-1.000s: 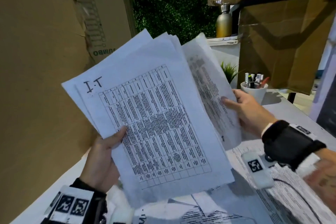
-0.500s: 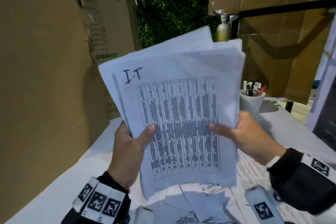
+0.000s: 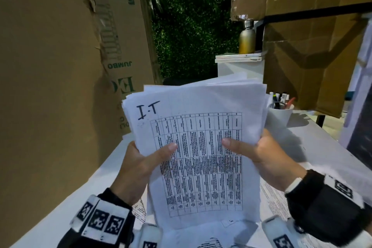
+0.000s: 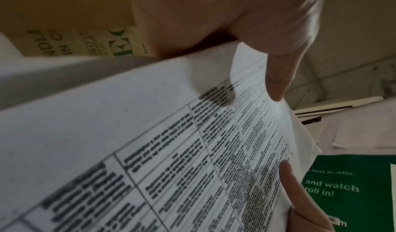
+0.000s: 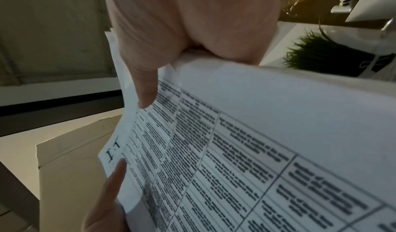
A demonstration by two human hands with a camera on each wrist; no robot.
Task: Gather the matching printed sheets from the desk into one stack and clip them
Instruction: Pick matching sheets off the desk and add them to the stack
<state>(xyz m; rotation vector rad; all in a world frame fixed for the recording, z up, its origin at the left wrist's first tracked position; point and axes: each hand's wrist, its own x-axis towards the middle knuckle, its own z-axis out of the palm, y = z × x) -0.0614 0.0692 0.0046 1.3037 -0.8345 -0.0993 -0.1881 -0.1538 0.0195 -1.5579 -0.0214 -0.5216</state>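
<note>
**Stack upright between both hands, edges not yet square**

On the left, the left hand [image 3: 138, 169] pinches the stack of printed sheets [image 3: 199, 147] at its left long edge, thumb across the front of the table print, the other fingers hidden behind the paper. The left wrist view confirms it: thumb pressed flat on the top sheet, paper filling the frame.

In the middle, the stack stands nearly upright above the desk [image 3: 66, 197], long axis running up and away from the person, the handwritten "I.T" at its top left corner. The top edges fan out, several sheets peeking behind the front one, so the pile looks not quite squared. Its bottom edge hangs just above the loose printed sheets [image 3: 273, 203] lying on the desk near its front edge.

On the right, the right hand [image 3: 267, 159] mirrors the hold on the right long edge, thumb on the front. Both hands sit level at mid-height, so neither is nearer.

Beyond, toward the desk's far right corner, a white cup of pens [image 3: 280, 113] stands. No clip is plainly visible; dark shapes in the right wrist view might be clips, too blurred to call. The next move likely is tapping the bottom edge down on the desk.
</note>
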